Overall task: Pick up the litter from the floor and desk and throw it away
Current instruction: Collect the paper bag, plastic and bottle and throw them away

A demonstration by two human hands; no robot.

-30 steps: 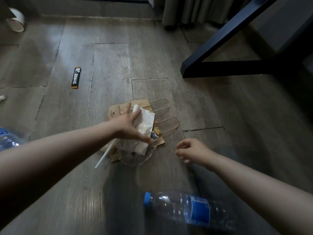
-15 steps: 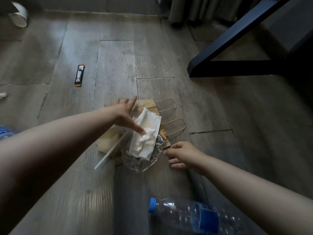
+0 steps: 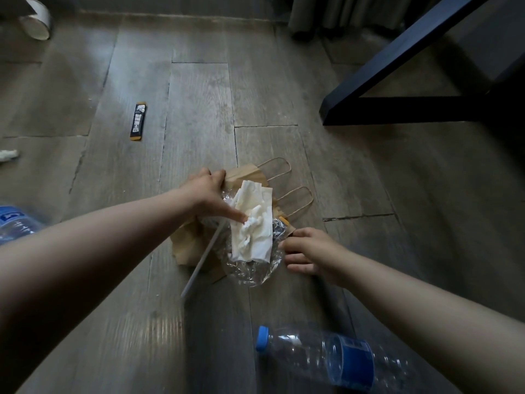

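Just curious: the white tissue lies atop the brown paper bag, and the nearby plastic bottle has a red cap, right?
No: in the head view the plastic bottle has a blue cap. The white tissue does top the brown paper bag.

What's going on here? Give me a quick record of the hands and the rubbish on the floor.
left hand: on the pile, thumb pressing the tissue; grip unclear
right hand: fingers loose, at the edge of the clear plastic
pile base: paper bag, with a straw sticking out
loose litter: black wrapper, blue-capped bottle
surface: wooden floor
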